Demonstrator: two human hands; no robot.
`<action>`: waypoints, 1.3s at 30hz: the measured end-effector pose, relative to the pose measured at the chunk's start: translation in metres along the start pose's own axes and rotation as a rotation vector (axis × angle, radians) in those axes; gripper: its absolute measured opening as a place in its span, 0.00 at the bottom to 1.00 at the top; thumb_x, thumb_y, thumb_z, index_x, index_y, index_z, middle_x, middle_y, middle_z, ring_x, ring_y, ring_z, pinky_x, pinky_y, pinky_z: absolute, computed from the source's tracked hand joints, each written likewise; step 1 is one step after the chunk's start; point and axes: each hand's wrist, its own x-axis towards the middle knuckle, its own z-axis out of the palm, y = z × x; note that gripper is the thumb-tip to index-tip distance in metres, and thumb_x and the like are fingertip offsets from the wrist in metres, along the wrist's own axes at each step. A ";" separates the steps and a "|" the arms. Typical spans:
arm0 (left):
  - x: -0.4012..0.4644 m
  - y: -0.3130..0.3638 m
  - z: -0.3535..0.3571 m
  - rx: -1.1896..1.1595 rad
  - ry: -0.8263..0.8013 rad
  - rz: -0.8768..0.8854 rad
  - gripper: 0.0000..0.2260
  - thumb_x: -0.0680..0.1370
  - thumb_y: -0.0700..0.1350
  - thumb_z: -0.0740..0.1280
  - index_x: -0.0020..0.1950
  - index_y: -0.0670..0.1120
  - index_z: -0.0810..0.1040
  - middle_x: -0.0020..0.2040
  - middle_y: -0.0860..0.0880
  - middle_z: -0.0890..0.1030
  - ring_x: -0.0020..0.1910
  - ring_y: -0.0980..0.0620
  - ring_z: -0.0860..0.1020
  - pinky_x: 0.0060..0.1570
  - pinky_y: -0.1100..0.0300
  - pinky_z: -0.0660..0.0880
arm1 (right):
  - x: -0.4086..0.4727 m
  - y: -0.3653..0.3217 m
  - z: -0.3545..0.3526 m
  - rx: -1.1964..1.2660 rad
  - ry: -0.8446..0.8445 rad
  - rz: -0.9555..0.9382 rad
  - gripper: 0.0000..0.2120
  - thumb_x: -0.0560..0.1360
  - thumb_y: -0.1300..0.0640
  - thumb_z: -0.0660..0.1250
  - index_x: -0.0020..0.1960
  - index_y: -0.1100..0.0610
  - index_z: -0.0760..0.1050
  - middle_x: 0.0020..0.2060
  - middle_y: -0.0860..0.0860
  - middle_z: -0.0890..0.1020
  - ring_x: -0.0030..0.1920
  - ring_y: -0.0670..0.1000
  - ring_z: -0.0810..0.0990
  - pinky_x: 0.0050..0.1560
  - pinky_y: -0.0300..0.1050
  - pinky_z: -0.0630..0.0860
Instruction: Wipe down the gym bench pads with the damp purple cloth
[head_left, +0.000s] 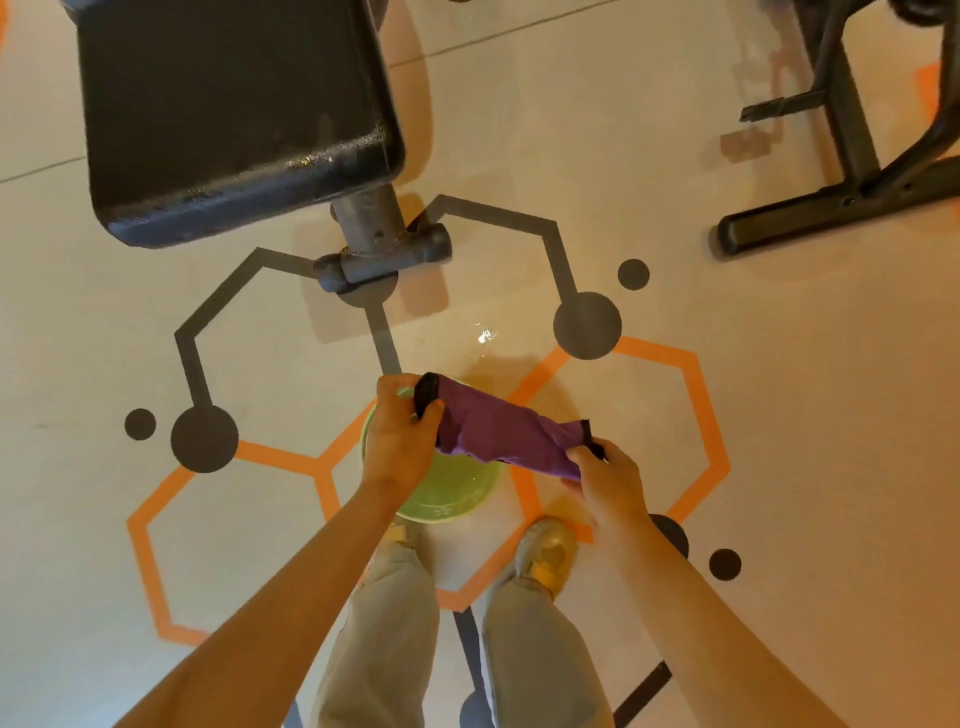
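The purple cloth (501, 434), black-edged, is stretched between both hands just below centre; the left hand (402, 436) has its fingers curled tight round the end at 9 o'clock of the cloth, the right hand (610, 480) pinches the end at 4 o'clock. Under the cloth sits a green basin (452, 493) on the floor, partly covered by the left wrist; a wet glint (485, 335) lies at its 12 o'clock. The black bench pad (234, 114) fills 11 o'clock, its top cut off, its metal foot (382, 252) between pad and basin; another dark frame (852, 156) stands at 2 o'clock, cropped. Pale floor (779, 415) carries grey and orange hexagon lines.
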 end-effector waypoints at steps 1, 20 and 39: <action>0.008 -0.007 0.003 0.048 -0.009 0.028 0.12 0.80 0.38 0.63 0.59 0.48 0.65 0.46 0.44 0.81 0.46 0.41 0.82 0.48 0.45 0.80 | 0.008 0.007 0.002 0.039 0.035 -0.011 0.13 0.76 0.68 0.61 0.61 0.64 0.71 0.50 0.60 0.76 0.39 0.51 0.78 0.29 0.37 0.78; 0.102 -0.115 0.049 0.574 -0.137 0.417 0.12 0.78 0.33 0.64 0.57 0.43 0.83 0.60 0.44 0.74 0.50 0.46 0.78 0.47 0.58 0.74 | 0.149 0.100 0.059 -0.363 0.126 -0.302 0.15 0.77 0.63 0.63 0.63 0.61 0.75 0.62 0.58 0.73 0.59 0.57 0.75 0.46 0.31 0.66; 0.093 -0.112 0.077 0.839 -0.320 0.170 0.18 0.80 0.45 0.64 0.70 0.55 0.74 0.70 0.46 0.67 0.60 0.41 0.78 0.58 0.45 0.75 | 0.170 0.094 0.054 -0.784 0.072 -0.353 0.16 0.77 0.62 0.60 0.61 0.55 0.78 0.63 0.58 0.72 0.64 0.61 0.70 0.63 0.55 0.69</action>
